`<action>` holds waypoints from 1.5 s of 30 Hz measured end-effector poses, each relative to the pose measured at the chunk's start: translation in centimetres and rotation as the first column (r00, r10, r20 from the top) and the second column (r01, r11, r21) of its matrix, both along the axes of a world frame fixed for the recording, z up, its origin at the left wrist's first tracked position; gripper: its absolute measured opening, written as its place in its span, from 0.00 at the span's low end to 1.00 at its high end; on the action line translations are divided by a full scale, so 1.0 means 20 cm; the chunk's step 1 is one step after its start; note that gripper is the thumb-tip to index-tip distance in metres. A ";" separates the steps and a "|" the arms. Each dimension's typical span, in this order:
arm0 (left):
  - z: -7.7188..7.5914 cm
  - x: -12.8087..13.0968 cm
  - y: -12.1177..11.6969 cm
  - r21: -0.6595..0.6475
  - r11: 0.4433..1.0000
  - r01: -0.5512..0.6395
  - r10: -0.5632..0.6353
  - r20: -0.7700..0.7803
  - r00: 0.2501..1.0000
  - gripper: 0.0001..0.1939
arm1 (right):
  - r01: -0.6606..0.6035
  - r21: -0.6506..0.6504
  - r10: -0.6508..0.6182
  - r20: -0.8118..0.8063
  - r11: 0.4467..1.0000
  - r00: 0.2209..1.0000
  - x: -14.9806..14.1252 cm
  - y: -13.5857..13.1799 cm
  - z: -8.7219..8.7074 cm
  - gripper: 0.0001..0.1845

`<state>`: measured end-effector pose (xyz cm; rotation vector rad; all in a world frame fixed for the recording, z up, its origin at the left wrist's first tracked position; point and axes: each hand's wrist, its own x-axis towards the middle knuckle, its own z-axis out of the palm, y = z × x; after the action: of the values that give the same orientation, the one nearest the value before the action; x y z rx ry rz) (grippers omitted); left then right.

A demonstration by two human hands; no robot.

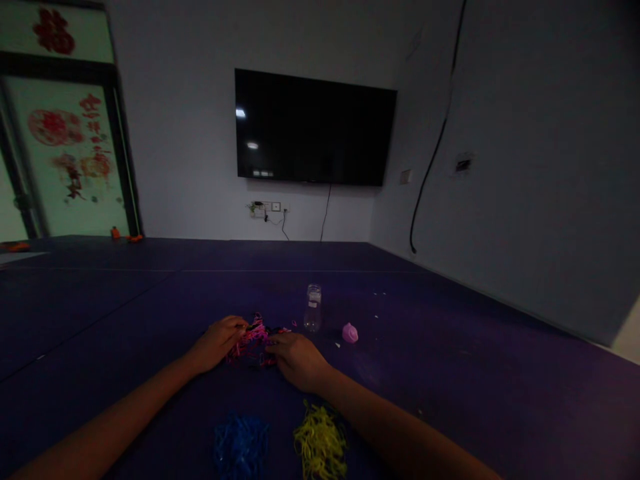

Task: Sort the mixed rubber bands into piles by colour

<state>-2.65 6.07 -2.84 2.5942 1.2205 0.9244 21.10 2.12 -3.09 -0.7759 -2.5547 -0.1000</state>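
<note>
A loose pile of mixed pink, red and dark rubber bands (253,340) lies on the purple surface between my hands. My left hand (220,341) reaches in from the pile's left side, fingers curled together on its edge. From the right, my right hand (299,360) has its fingers bent down into the bands; the fingertips are partly hidden. Nearer to me are a heap of blue bands (241,445) and a heap of yellow bands (321,443). An upright clear bottle (313,310) stands beyond my right hand. To its right lies a pink cap-like piece (350,333).
The purple surface (475,373) stretches to a wall with a black television (315,130). Small white scraps (337,345) are scattered near the bottle. A dark cable (429,170) hangs along the right wall. Orange objects (134,237) sit by the door at far left.
</note>
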 end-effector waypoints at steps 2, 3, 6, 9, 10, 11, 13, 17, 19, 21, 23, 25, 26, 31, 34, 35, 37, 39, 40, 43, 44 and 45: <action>-0.01 0.00 0.01 0.033 0.999 -0.009 0.008 0.020 1.000 0.18 | 0.000 0.004 0.000 -0.003 1.000 1.000 0.00 0.00 0.00 0.18; -0.01 -0.01 0.01 0.050 0.999 -0.015 0.013 0.026 1.000 0.19 | 0.000 0.006 0.000 -0.006 1.000 1.000 0.00 0.00 0.00 0.18; -0.01 -0.02 0.00 0.106 0.994 -0.031 0.028 0.031 0.999 0.20 | 0.005 0.005 -0.005 -0.009 1.000 1.000 0.00 0.00 0.00 0.18; 0.01 -0.02 -0.02 0.171 0.985 -0.029 0.023 0.037 0.999 0.21 | 0.030 -0.001 -0.030 -0.015 1.000 0.999 0.00 0.00 0.00 0.17; 0.02 -0.02 -0.02 0.191 0.981 -0.027 0.019 0.042 0.999 0.21 | 0.053 -0.005 -0.053 -0.024 0.999 0.998 0.00 0.00 0.00 0.17; 0.03 -0.01 -0.04 0.207 0.978 -0.025 0.015 0.050 0.999 0.21 | 0.083 -0.012 -0.084 -0.037 0.996 0.996 0.00 0.00 0.01 0.17; 0.08 0.03 -0.08 0.231 0.973 -0.019 0.003 0.069 0.998 0.21 | 0.160 -0.036 -0.162 -0.076 0.986 0.984 0.00 0.00 0.01 0.17; 0.18 0.20 -0.28 0.190 0.978 0.081 -0.103 0.108 0.989 0.21 | 0.251 -0.116 -0.270 -0.198 0.961 0.942 0.01 0.02 0.00 0.16; 0.23 0.31 -0.43 0.131 0.975 0.178 -0.192 0.102 0.976 0.21 | 0.258 -0.168 -0.298 -0.289 0.951 0.910 0.02 0.03 0.00 0.15; 0.26 0.40 -0.57 0.037 0.943 0.332 -0.333 0.055 0.941 0.20 | 0.242 -0.221 -0.314 -0.401 0.945 0.861 0.03 0.04 -0.01 0.15; 0.27 0.47 -0.67 -0.056 0.888 0.457 -0.456 0.021 0.890 0.20 | 0.208 -0.257 -0.316 -0.516 0.944 0.796 0.03 0.05 -0.02 0.15; 0.26 0.50 -0.72 -0.109 0.845 0.523 -0.527 -0.014 0.849 0.20 | 0.182 -0.274 -0.316 -0.605 0.944 0.731 0.03 0.06 -0.02 0.16; 0.25 0.51 -0.73 -0.123 0.832 0.541 -0.548 -0.030 0.836 0.20 | 0.177 -0.279 -0.319 -0.634 0.944 0.705 0.03 0.06 -0.02 0.16; 0.22 0.51 -0.73 -0.179 0.805 0.565 -0.575 -0.005 0.818 0.19 | 0.175 -0.303 -0.340 -0.675 0.937 0.655 0.02 0.06 -0.02 0.15; 0.22 0.50 -0.72 -0.192 0.791 0.581 -0.578 0.077 0.813 0.19 | 0.172 -0.292 -0.330 -0.671 0.941 0.664 0.02 0.06 -0.02 0.15; 0.23 0.49 -0.71 -0.187 0.803 0.566 -0.553 0.118 0.824 0.19 | 0.173 -0.288 -0.327 -0.667 0.942 0.670 0.02 0.05 -0.02 0.15; 0.24 0.47 -0.67 -0.166 0.861 0.482 -0.448 0.202 0.871 0.21 | 0.176 -0.282 -0.324 -0.657 0.943 0.681 0.02 0.05 -0.01 0.15; 0.25 0.43 -0.58 -0.089 0.946 0.311 -0.278 0.266 0.923 0.23 | 0.180 -0.280 -0.324 -0.648 0.943 0.689 0.02 0.04 -0.01 0.15; 0.25 0.40 -0.52 -0.029 0.979 0.203 -0.187 0.286 0.940 0.22 | 0.182 -0.280 -0.326 -0.644 0.942 0.692 0.02 0.04 -0.01 0.15; 0.22 0.23 -0.30 0.104 0.986 -0.127 0.086 0.333 0.939 0.19 | 0.188 -0.283 -0.331 -0.637 0.940 0.696 0.02 0.04 -0.01 0.15; 0.20 0.16 -0.22 0.130 0.967 -0.219 0.166 0.330 0.929 0.19 | 0.190 -0.285 -0.334 -0.635 0.939 0.696 0.02 0.05 -0.01 0.15; 0.17 0.08 -0.15 0.144 0.946 -0.291 0.235 0.312 0.920 0.20 | 0.190 -0.289 -0.336 -0.632 0.938 0.699 0.02 0.05 -0.01 0.16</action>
<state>-1.00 3.00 0.52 2.3394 1.4825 1.4828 21.56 3.10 -3.33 -1.0304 -1.7565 0.3104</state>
